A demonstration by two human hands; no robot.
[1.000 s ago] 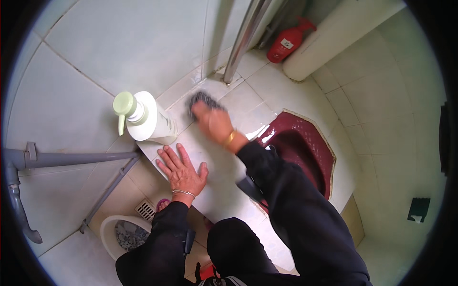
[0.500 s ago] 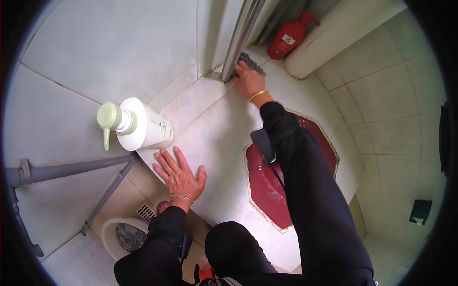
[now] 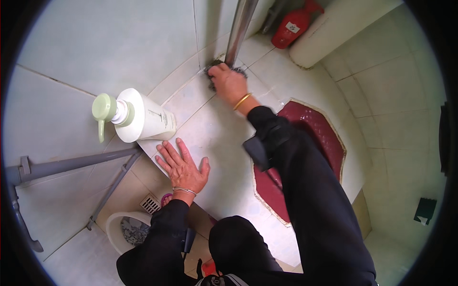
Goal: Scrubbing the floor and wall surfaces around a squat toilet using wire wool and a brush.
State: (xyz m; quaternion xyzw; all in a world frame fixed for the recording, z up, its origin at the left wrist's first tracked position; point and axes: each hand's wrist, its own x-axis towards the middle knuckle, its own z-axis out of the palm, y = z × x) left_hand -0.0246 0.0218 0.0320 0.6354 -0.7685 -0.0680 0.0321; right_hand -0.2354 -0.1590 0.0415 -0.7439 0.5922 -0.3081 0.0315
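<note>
My right hand (image 3: 230, 86) is closed around a dark grey, fuzzy scrubbing pad (image 3: 214, 62), mostly hidden beneath the fingers. It presses the pad onto the pale tiled ledge (image 3: 217, 138), at the foot of a shiny metal pole (image 3: 239, 31) by the wall. My left hand (image 3: 187, 172) lies flat near the ledge's left edge, fingers spread, holding nothing. Just beyond its fingertips stands a white pump bottle (image 3: 155, 119) with a light green pump head.
A dark red octagonal panel (image 3: 272, 190) is set into the ledge, partly under my right arm. At the back are a red pump bottle (image 3: 292, 28) and a thick white pipe (image 3: 343, 28). Below left are a grey pipe (image 3: 76, 164), a floor drain (image 3: 150, 204) and a white bucket (image 3: 113, 231) with cloth inside.
My right hand has moved left with the scrubbing pad, from the pole's right side to its base and left side. The left hand stays flat on the ledge; the view has shifted slightly.
</note>
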